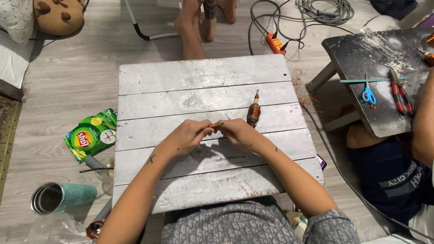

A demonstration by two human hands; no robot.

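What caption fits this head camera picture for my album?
Both hands, left hand and right hand, pinch a small copper piece beside a wound motor rotor on a grey plank table.

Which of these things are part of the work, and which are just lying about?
In the work:
left hand
right hand
small copper piece pinched between them
copper-wound armature
grey plank table

Lying about:
green snack bag
teal tumbler
blue scissors
red pliers

arms: bare | forearm: small dark mark, perhaps a tattoo | clothing: grey patterned fabric
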